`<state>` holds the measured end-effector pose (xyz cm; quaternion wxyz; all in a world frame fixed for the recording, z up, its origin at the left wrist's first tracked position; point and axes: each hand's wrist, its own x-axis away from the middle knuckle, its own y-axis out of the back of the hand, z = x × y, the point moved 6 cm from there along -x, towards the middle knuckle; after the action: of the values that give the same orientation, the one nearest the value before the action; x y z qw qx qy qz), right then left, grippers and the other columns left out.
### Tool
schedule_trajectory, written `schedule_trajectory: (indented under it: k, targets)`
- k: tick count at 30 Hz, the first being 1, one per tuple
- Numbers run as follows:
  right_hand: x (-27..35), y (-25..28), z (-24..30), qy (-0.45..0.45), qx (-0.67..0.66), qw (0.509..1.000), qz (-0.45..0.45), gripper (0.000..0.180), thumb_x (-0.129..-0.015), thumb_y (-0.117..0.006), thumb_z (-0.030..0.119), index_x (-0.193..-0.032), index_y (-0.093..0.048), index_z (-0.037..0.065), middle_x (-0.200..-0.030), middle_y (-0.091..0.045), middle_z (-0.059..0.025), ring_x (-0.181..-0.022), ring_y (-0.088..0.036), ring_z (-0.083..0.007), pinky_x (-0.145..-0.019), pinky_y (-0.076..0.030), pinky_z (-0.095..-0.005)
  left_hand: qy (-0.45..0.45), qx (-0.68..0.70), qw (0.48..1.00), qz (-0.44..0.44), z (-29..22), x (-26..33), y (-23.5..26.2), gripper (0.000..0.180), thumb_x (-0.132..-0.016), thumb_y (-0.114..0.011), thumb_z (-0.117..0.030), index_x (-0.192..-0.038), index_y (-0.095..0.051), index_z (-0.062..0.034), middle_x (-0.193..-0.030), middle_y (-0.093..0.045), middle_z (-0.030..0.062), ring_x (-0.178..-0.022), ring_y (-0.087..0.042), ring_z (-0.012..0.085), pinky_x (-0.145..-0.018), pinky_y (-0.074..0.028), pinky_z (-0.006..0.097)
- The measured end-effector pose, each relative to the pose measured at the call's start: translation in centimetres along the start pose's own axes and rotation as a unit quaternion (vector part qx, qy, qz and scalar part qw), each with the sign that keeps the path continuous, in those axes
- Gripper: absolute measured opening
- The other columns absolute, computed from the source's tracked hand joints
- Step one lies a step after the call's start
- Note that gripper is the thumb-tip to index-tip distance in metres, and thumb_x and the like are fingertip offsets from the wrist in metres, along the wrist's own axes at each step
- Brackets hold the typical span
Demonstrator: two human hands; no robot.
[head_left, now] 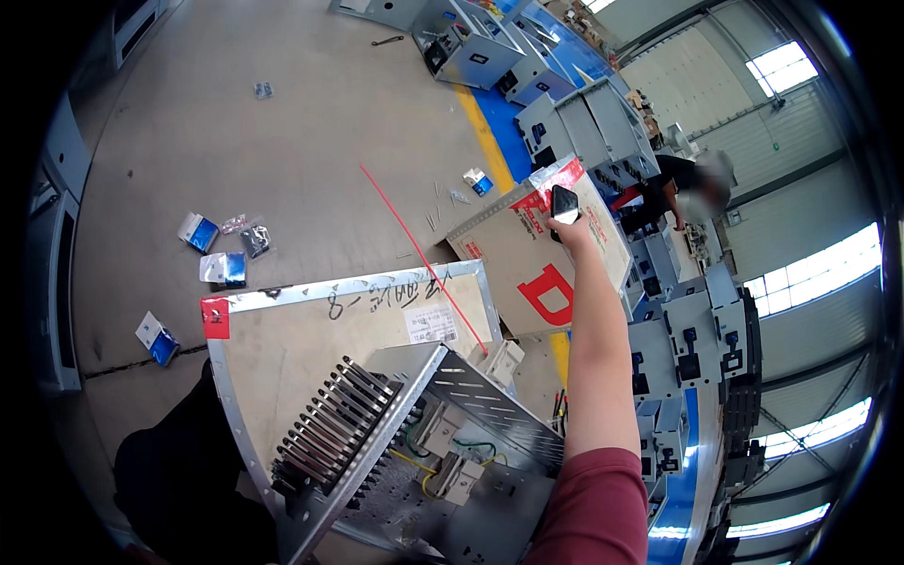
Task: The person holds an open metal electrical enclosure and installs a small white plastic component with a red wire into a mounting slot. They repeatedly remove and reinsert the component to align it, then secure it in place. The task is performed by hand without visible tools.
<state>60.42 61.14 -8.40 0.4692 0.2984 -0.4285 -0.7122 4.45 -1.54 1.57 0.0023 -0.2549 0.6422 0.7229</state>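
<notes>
my right hand, arm stretched far over the wooden crate, pinches a small black part that could slip out at this reach; my left hand is unseen.

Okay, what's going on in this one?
A person stands on a factory floor with the right hand stretched out over a metal-edged plywood crate with red markings, gripping a small black object that I cannot identify. The left hand is out of view. Below, an open grey sheet-metal cabinet with wiring and a finned black part rests on a second plywood crate. Small blue-and-white packets lie scattered on the concrete floor, and another person works among grey metal enclosures beyond.
</notes>
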Motion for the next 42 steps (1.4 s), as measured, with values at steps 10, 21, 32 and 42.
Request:
schedule_trajectory:
  k: [10,21,32,42]
  targets:
    - [5.1,2.6,3.9,0.159,0.121,0.966,-0.162,0.107,-0.071,-0.094,0.029,-0.160,-0.041,0.003,-0.149,-0.062,-0.0256,-0.136,-0.064,-0.0425,-0.114,-0.053,-0.0505,0.051,0.032,0.995,-0.086,1.1,-0.5,0.4,0.051,-0.107,-0.049,-0.037,-0.154,-0.056,-0.0182,-0.161,-0.056,0.0025,-0.150,-0.050,0.0195,-0.134,-0.018,0.053]
    - [6.1,3.4,5.6,0.288,0.032,0.934,-0.210,0.114,-0.075,-0.094,0.029,-0.166,-0.030,0.004,-0.151,-0.055,-0.0272,-0.139,-0.059,-0.0451,-0.118,-0.049,-0.0502,0.177,0.078,0.946,-0.258,-1.2,-1.0,-1.5,0.038,-0.108,-0.055,-0.025,-0.140,-0.071,-0.0139,-0.145,-0.073,0.0008,-0.133,-0.068,0.0145,-0.131,-0.028,0.042]
    - [11.1,2.5,20.5,0.451,-0.113,0.854,-0.233,0.119,-0.075,-0.098,0.026,-0.168,-0.026,0.009,-0.147,-0.052,-0.0221,-0.135,-0.060,-0.0358,-0.114,-0.051,-0.0463,0.146,0.153,0.949,-0.235,-0.6,-0.8,-1.8,0.044,-0.103,-0.056,-0.023,-0.145,-0.063,-0.0119,-0.152,-0.067,0.0062,-0.141,-0.062,0.0208,-0.130,-0.031,0.041]
    - [16.1,-0.7,29.2,0.471,-0.144,0.864,-0.102,0.110,-0.074,-0.093,0.026,-0.164,-0.032,0.006,-0.142,-0.059,-0.0248,-0.127,-0.066,-0.0426,-0.107,-0.055,-0.0466,0.086,0.266,0.943,-0.183,-1.2,0.6,-2.3,0.056,-0.096,-0.058,-0.021,-0.151,-0.055,-0.0091,-0.159,-0.059,0.0124,-0.150,-0.054,0.0299,-0.128,-0.036,0.041]
